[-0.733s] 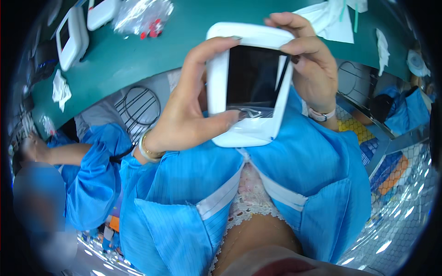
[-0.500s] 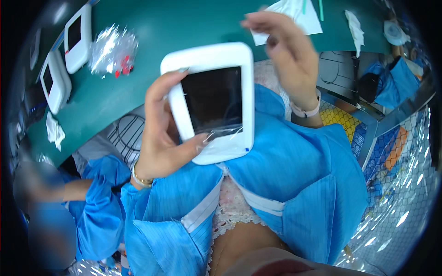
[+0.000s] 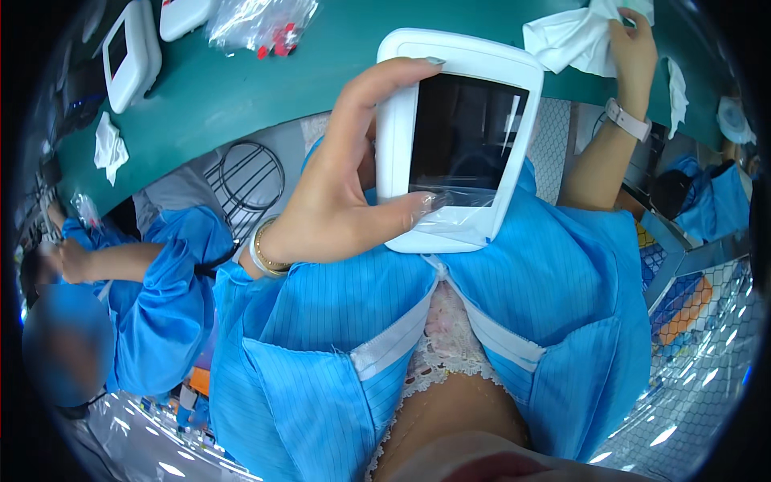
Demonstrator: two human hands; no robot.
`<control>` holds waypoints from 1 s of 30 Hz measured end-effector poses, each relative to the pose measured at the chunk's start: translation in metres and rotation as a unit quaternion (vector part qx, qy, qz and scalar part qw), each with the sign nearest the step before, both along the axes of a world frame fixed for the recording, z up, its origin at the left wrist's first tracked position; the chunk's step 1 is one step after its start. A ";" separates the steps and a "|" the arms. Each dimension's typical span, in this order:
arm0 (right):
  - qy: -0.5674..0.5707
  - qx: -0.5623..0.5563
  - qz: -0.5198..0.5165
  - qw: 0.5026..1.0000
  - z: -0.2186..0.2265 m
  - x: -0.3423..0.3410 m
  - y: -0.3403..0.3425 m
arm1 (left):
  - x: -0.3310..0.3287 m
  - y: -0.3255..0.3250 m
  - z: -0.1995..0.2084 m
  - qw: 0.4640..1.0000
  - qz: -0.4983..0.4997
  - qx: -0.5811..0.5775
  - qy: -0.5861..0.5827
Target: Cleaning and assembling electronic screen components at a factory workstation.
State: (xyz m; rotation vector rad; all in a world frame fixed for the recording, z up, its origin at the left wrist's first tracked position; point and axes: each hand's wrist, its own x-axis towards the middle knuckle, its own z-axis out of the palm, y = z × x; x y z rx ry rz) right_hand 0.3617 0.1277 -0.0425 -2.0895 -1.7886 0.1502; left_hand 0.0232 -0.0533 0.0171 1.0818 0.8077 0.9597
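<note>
My left hand (image 3: 345,177) grips a white handheld device (image 3: 470,239) with a dark screen, holding it up in front of my body. The fingers wrap behind its left side; the thumb lies over the lower screen edge. A loose, wrinkled clear film (image 3: 466,198) covers the bottom of the screen by that thumb. Far to the right, my right hand (image 3: 633,46) has its fingers closed on a white cloth (image 3: 562,38) at the green table. Part of the cloth is bunched beside the fingertips.
On the green table (image 3: 217,100) lie another white device (image 3: 135,60), a clear plastic bag (image 3: 261,20) with red bits and a crumpled white tissue (image 3: 110,149). A second tissue (image 3: 677,96) hangs at the right edge. A co-worker in blue (image 3: 173,297) sits at my left.
My right hand has reached right and away from the device, taking hold of the white cloth. My left hand and the device have shifted right and slightly up in the view.
</note>
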 end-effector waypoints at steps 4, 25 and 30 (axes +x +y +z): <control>0.267 0.020 0.004 0.963 -0.038 0.067 0.014 | -0.002 0.000 0.000 0.999 -0.011 0.021 0.034; 0.719 0.041 0.329 0.612 0.060 -0.039 -0.071 | -0.009 -0.007 -0.002 0.996 -0.005 0.042 0.074; 0.742 -0.030 0.336 0.579 0.053 -0.059 -0.091 | -0.008 -0.006 -0.003 0.994 -0.010 0.090 0.064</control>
